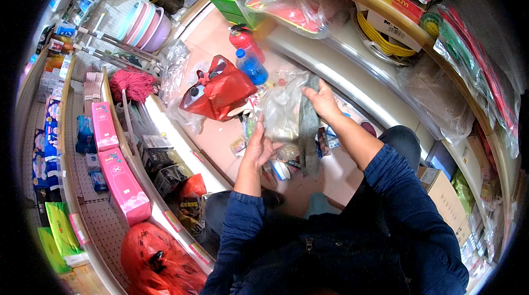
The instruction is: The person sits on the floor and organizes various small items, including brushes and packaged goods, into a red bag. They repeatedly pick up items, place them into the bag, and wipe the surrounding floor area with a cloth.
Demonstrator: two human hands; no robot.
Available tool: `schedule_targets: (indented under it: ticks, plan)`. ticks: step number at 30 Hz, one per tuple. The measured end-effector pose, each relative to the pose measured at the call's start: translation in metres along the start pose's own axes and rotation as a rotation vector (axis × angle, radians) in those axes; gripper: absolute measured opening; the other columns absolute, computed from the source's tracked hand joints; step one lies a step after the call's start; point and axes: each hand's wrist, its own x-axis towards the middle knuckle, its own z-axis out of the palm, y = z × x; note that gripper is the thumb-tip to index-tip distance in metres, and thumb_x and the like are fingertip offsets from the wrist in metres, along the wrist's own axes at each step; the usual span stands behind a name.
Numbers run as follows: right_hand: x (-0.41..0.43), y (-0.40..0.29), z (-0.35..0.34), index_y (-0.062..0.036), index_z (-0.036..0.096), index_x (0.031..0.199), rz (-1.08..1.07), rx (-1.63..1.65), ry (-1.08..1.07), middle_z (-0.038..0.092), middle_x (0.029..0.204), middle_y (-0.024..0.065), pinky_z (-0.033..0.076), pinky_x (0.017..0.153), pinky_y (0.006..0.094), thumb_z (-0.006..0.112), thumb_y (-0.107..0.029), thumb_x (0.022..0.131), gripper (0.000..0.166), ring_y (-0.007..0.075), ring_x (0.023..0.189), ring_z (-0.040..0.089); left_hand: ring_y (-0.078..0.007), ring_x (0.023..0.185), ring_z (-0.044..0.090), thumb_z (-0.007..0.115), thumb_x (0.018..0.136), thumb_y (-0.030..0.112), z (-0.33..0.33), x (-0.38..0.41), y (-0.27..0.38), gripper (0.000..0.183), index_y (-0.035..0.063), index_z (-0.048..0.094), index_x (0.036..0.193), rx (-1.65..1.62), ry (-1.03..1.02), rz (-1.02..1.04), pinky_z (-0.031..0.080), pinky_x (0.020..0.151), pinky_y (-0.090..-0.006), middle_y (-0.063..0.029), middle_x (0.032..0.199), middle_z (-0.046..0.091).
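My right hand [324,101] grips the upper right edge of a crumpled clear plastic bag [283,109] together with a dark grey cloth-like piece [309,129], which hangs down along the bag's right side. At the bag's lower left is my left hand [260,144], palm turned towards it, thumb raised. Whether those fingers pinch the plastic is not plain. Beneath the bag, small loose items and packets lie on the tiled floor, partly hidden, among them a dark narrow box [323,141]. A red plastic bag [223,90] with dark round things in it lies just beyond.
A blue bottle [252,67] and a red fire extinguisher [246,41] stand ahead. Shelves with pink boxes [124,187] and a red mop head [131,83] line the left. A wooden-edged shelf [396,10] curves along the right. A cardboard box [444,202] sits beside my right leg.
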Motion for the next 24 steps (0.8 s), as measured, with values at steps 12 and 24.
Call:
schedule_targets:
  ticks: [12,24]
  plan:
    - [-0.006,0.011,0.01,0.0114,0.042,0.125,-0.186,-0.189,0.198,0.053,0.118,0.0242,0.036,0.098,0.0332,0.042,-0.043,0.095,0.062,0.0273,0.112,0.05,-0.0268,0.12,0.041,0.072,0.075,0.01,-0.005,0.009,0.014,0.08,0.0059,0.024,0.138,0.378,0.423,0.626,0.033,0.102,-0.0368,-0.0139,0.129,0.041]
    - [-0.054,0.002,0.052,-0.0177,0.053,0.121,-0.543,-1.182,-0.567,0.037,0.134,0.0172,0.024,0.092,0.0733,0.048,-0.039,0.087,0.041,0.0481,0.128,0.026,-0.0248,0.113,0.046,0.068,0.069,0.008,0.012,0.017,-0.021,0.074,0.0008,0.029,0.131,0.92,0.366,0.83,0.036,0.098,-0.0364,-0.0155,0.12,0.045]
